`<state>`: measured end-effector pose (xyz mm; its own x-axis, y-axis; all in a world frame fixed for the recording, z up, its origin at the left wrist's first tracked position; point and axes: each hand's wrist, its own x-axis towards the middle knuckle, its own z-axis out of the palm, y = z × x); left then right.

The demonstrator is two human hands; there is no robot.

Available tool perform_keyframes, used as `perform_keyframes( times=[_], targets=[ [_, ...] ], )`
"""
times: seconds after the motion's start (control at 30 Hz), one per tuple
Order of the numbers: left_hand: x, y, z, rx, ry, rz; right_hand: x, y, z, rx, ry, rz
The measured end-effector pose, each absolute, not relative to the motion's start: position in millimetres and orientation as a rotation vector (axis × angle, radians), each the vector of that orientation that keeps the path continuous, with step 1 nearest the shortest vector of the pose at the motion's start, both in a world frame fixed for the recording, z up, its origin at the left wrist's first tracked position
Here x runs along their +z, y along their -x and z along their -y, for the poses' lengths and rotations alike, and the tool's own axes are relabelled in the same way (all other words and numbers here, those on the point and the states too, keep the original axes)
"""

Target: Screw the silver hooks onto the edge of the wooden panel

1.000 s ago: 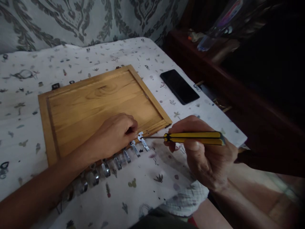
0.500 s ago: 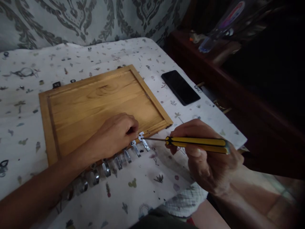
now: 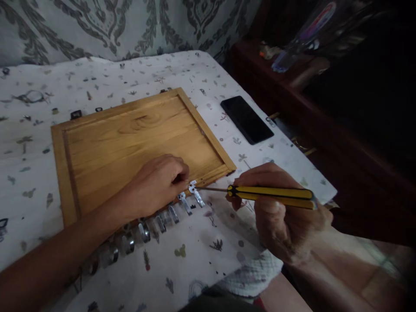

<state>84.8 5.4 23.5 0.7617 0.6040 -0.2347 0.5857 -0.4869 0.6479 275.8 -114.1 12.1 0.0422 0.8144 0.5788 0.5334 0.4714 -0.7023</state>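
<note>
My right hand point(image 3: 279, 216) is closed around the yellow and black handle of a screwdriver point(image 3: 273, 196). Its thin shaft points left, and the tip meets a shiny metal hook piece point(image 3: 195, 190) at the near edge of a framed wooden panel point(image 3: 139, 134). Over that same edge lies my left hand point(image 3: 159, 182), fingers curled in a pinch right beside the metal piece. What its fingertips hold is hidden. A row of several curved metal hooks point(image 3: 144, 232) runs along the panel's edge, partly behind my left wrist and forearm.
A black phone point(image 3: 247, 119) lies right of the panel on the patterned white tablecloth point(image 3: 208, 73). Beyond the table's right edge is dark red wooden furniture point(image 3: 312, 112) with a clear plastic bottle point(image 3: 289, 52). A patterned grey curtain point(image 3: 97, 26) hangs behind the table.
The screwdriver handle has shifted very slightly to the right, its tip still at the metal piece. My left hand stays in place, and the view has moved a touch.
</note>
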Motion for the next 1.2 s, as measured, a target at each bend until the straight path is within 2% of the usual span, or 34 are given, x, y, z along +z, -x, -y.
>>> perform_keyframes(
  times=[0.87, 1.2],
  targets=[
    [21.4, -82.4, -6.5, 0.066, -2.184, -0.898, 11.4, -276.0, 117.2, 0.345, 1.216, 1.620],
    [40.3, -42.3, -7.9, 0.264, -2.183, -0.948, 12.5, -278.0, 116.1, 0.355, 1.230, 1.658]
  ],
)
